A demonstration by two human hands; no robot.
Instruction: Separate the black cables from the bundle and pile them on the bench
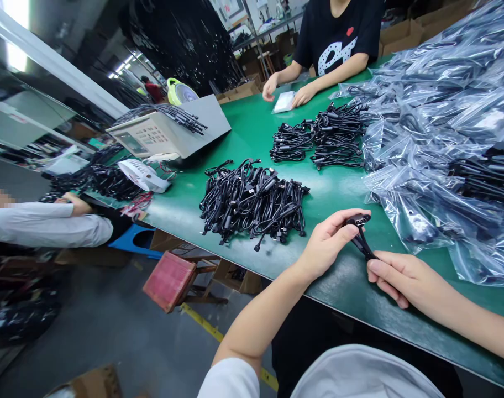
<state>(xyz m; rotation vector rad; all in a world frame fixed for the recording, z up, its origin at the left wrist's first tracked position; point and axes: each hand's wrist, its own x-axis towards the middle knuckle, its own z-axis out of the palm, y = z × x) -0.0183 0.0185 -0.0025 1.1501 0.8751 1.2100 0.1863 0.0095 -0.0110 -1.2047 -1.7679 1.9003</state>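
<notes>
A black cable (363,243) is stretched between my two hands above the green table's front edge. My left hand (332,235) pinches its upper end, where a connector with metal contacts faces up. Lower down, my right hand (395,275) is closed around the cable's bundled part. To the left of my hands lies a heap of black cables (252,202) in a tangle. Further back sit several neater bundles of black cables (337,132).
Clear plastic bags (434,204) with cables pile up along the right. Across the green table (243,127), a person in a black shirt (339,38) handles a white packet (283,101). A beige instrument box (173,130) stands at the left, and a red stool (170,281) is below the edge.
</notes>
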